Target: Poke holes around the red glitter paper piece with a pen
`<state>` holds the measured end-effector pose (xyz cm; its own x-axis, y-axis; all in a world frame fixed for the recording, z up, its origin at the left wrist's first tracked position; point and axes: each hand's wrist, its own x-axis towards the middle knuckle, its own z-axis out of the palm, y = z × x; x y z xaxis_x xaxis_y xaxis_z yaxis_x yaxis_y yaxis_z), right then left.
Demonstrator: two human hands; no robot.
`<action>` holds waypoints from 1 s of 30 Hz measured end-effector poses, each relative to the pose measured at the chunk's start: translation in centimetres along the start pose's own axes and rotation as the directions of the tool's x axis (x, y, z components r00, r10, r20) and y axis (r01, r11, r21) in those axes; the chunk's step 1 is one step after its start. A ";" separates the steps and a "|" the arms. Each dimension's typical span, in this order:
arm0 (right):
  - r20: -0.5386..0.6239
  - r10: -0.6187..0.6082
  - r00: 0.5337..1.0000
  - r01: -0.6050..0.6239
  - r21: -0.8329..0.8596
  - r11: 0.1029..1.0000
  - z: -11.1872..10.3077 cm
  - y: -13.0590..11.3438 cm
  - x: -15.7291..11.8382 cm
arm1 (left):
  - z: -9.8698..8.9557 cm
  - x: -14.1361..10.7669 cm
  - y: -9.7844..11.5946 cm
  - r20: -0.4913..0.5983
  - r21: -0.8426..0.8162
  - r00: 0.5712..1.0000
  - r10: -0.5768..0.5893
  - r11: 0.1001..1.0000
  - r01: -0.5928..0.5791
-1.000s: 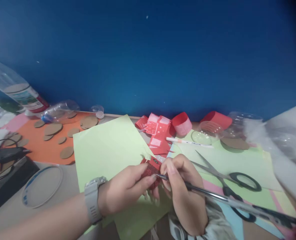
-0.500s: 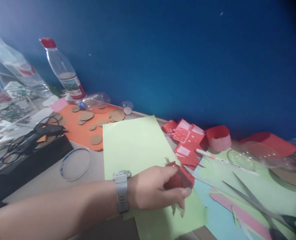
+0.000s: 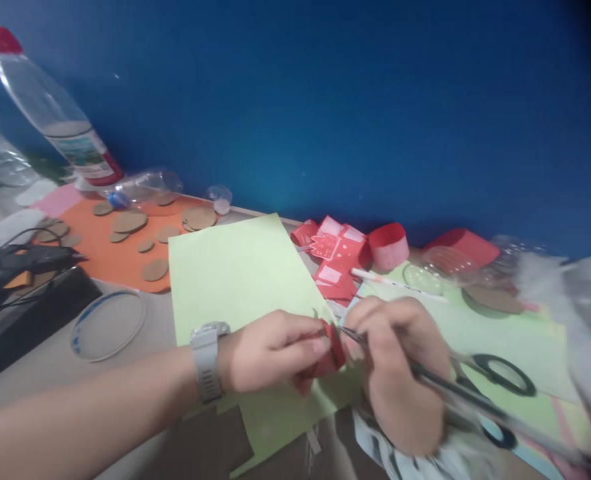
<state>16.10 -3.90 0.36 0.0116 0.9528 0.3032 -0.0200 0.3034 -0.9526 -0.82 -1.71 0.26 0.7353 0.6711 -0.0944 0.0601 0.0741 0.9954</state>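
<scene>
My left hand (image 3: 280, 350), with a grey watch (image 3: 206, 360) on the wrist, pinches a small red paper piece (image 3: 329, 353) above the lower right part of a pale green sheet (image 3: 235, 273). My right hand (image 3: 402, 363) comes in from the right, fingers closed round a thin dark pen-like tool (image 3: 450, 387). The tool's tip points at the red piece, close to my left fingertips; whether they touch is unclear. Black-handled scissors (image 3: 505, 373) lie just right of my right hand, partly hidden by it.
Cardboard discs lie on orange paper (image 3: 95, 233) at the left, near a glue gun (image 3: 20, 267), a black box (image 3: 35, 320) and a clear ring (image 3: 108, 327). Red paper shapes (image 3: 342, 253), a marker (image 3: 395, 283) and bottles (image 3: 82, 147) stand or lie along the blue wall.
My right hand has come into view with the tool, beside the red piece. My left hand still holds that piece, now turned. The view has shifted right, so most things appear further left.
</scene>
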 end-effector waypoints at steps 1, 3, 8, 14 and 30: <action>0.007 0.064 0.998 -0.064 0.044 0.997 -0.1 0.3 0.1 | -0.1 0.0 0.1 -0.004 0.019 1.000 0.016 1.000 -0.016; 0.060 0.202 0.978 -0.208 0.143 0.968 -0.2 0.7 0.4 | -0.1 0.1 0.4 -0.003 0.045 0.999 0.042 0.998 -0.042; 0.079 0.243 0.967 -0.255 0.263 0.931 -0.2 0.8 1.0 | 0.2 0.3 0.5 -0.099 0.060 0.995 -0.013 0.998 0.019; -0.273 0.074 0.959 -0.044 0.117 0.992 -0.2 1.1 1.1 | 0.6 0.9 0.1 -0.173 -0.187 0.984 -0.034 0.982 0.002; -0.125 0.022 0.992 -0.035 -0.096 0.995 -0.1 0.7 0.7 | 0.7 1.2 -0.7 -0.270 -0.211 0.963 -0.004 0.976 -0.055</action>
<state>16.16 -3.00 -0.06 0.1359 0.9513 0.2766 0.0760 0.2684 -0.9603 0.52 -1.48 -0.52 0.5253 0.8452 -0.0987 -0.1244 0.1911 0.9737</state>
